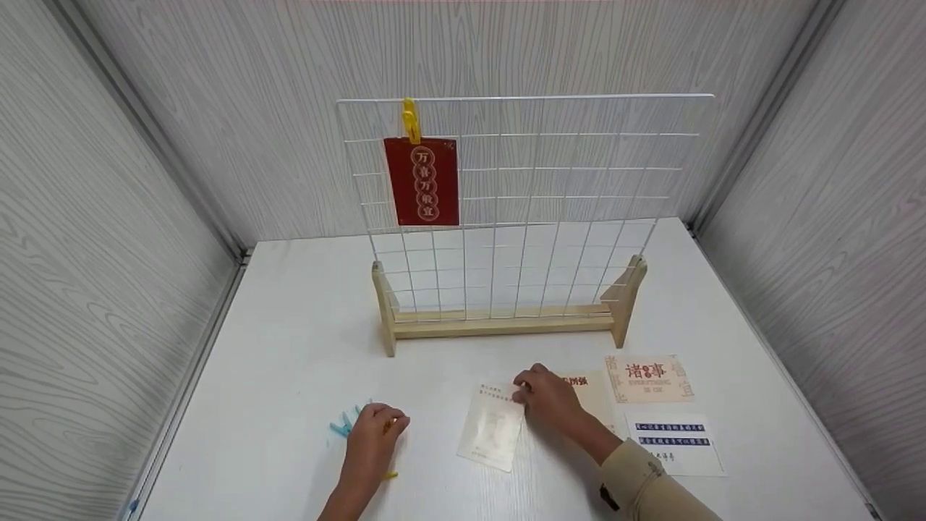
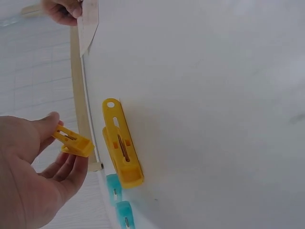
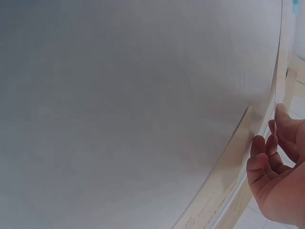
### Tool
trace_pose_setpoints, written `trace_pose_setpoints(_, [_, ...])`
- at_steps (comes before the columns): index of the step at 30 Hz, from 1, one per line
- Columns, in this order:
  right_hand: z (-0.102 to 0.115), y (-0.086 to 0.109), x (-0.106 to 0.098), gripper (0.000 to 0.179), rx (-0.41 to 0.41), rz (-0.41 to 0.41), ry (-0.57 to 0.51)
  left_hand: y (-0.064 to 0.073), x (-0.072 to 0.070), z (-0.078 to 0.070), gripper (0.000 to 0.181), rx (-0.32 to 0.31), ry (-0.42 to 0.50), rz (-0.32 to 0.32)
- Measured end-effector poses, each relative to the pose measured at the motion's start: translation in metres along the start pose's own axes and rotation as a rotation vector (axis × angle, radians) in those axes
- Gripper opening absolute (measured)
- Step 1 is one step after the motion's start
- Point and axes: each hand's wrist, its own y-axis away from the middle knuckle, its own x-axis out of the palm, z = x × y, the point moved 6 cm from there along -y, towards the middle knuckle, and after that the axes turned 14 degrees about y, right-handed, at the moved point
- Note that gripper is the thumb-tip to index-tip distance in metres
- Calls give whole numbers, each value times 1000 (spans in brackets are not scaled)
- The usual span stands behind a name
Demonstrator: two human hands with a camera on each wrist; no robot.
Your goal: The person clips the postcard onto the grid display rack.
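My left hand (image 1: 369, 445) pinches a small yellow clip (image 2: 75, 143) between thumb and fingers, above the table. Beside it lies a larger-looking yellow clip (image 2: 123, 148), and teal clips (image 2: 126, 214) lie close by. With thumb and fingertips, my right hand (image 1: 553, 401) pinches the upper right corner of a pale card (image 1: 493, 430) with small printed lettering. In the right wrist view this card (image 3: 280, 81) appears edge-on, tilted up from the table. Under the right hand and forearm is a cream card (image 1: 595, 394) with dark red characters, partly hidden.
A white wire grid (image 1: 532, 195) stands in a wooden base (image 1: 499, 329) behind the hands. On its upper left, a yellow clip (image 1: 411, 121) holds a red card (image 1: 425, 181). At right lie a pink-beige card (image 1: 651, 391) and a white card with blue bands (image 1: 687, 463).
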Motion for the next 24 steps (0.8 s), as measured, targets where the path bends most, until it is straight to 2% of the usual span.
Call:
trace_pose_setpoints(5, [-2,-1,-5,14,6,-18,-71,-3,-1,-3,4,1,48,3])
trace_pose_setpoints(12, [-8,-5,-11,6,103,-7,-219,-7,-1,-8,7,5,106,15])
trace_pose_setpoints(15, [-10,-5,-12,5,129,10,-214,-8,-1,-10,15,-1,130,32])
trace_pose_setpoints(19, [-12,-6,-13,6,123,30,-191,-10,1,-11,24,-16,184,66])
trace_pose_setpoints(24, [-12,-7,-12,6,106,70,-232,-12,3,-13,24,-15,245,100])
